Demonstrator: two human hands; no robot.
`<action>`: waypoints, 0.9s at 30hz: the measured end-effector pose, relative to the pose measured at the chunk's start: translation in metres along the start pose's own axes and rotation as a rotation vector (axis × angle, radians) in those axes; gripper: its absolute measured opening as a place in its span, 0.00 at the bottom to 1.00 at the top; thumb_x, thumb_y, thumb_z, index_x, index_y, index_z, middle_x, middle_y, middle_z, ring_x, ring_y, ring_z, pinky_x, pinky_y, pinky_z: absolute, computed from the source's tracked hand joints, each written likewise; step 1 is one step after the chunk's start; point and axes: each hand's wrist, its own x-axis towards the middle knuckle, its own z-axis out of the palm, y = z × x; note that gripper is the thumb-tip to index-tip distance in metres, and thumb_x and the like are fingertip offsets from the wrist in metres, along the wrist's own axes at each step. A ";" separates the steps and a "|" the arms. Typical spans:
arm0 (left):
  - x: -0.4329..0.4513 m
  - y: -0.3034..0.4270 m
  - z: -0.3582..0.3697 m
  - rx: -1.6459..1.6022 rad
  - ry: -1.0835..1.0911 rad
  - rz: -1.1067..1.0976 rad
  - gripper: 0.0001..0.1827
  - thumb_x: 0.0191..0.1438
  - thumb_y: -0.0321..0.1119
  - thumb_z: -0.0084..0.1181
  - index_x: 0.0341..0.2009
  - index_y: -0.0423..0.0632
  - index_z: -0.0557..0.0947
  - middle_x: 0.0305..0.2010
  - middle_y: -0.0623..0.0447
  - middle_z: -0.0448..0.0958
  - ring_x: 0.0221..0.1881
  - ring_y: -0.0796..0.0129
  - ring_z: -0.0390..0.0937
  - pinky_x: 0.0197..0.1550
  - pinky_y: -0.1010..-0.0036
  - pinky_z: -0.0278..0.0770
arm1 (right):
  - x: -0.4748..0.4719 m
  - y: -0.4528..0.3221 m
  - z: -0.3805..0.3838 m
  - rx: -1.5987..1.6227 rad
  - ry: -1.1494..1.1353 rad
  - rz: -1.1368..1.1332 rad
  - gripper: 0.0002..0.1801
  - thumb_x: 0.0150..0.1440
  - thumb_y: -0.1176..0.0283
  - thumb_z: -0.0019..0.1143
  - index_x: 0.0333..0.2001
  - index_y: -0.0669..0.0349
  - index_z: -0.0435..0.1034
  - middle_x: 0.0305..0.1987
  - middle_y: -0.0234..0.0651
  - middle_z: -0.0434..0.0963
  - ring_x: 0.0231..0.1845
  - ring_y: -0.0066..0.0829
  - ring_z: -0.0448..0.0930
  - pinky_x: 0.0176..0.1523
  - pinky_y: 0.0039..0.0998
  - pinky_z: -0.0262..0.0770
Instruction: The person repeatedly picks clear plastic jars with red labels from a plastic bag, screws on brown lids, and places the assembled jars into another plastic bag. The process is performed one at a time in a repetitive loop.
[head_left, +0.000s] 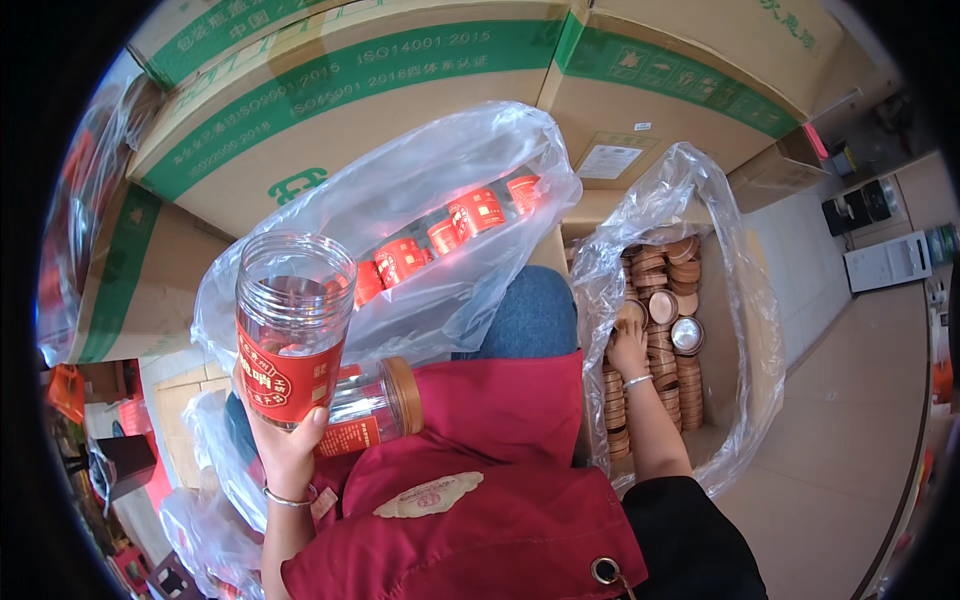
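My left hand (289, 442) holds a clear plastic jar (296, 330) upright, its threaded mouth uncovered and a red label around it. Beside that jar, a second clear jar (367, 405) with a brown lid lies on its side on my lap, on the red apron (495, 420). My right hand (628, 349) reaches into a plastic-lined carton among stacks of brown screw lids (660, 360); its fingers touch a lid (632, 315), but their grip is partly hidden. A silvery-lined lid (688, 335) lies close by.
In front stands a clear plastic bag (450, 150) holding several red-labelled jars (476, 214). Large cardboard boxes (360, 97) with green bands rise behind it. The lid carton's plastic liner (757, 375) bulges over its edge at right. More plastic bags (210, 525) lie at lower left.
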 end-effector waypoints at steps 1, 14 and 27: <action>-0.001 0.001 0.001 0.007 0.015 0.008 0.59 0.32 0.49 0.71 0.62 0.40 0.50 0.59 0.47 0.59 0.59 0.63 0.60 0.60 0.68 0.57 | -0.001 0.009 0.013 -0.111 -0.177 0.045 0.23 0.51 0.67 0.48 0.48 0.73 0.67 0.62 0.46 0.58 0.68 0.47 0.50 0.67 0.51 0.41; -0.007 0.017 0.020 -0.047 -0.196 0.098 0.60 0.26 0.44 0.76 0.60 0.42 0.52 0.58 0.46 0.59 0.59 0.61 0.62 0.60 0.66 0.62 | -0.013 -0.073 -0.150 1.012 0.692 0.116 0.12 0.52 0.85 0.49 0.41 0.64 0.61 0.43 0.38 0.67 0.43 0.31 0.70 0.48 0.28 0.67; -0.025 0.025 0.005 0.355 -0.368 0.285 0.55 0.22 0.47 0.77 0.56 0.43 0.64 0.53 0.45 0.69 0.53 0.54 0.68 0.55 0.65 0.63 | -0.063 -0.253 -0.267 1.755 -0.478 -0.687 0.30 0.64 0.54 0.32 0.60 0.68 0.53 0.60 0.44 0.62 0.56 0.30 0.68 0.61 0.30 0.61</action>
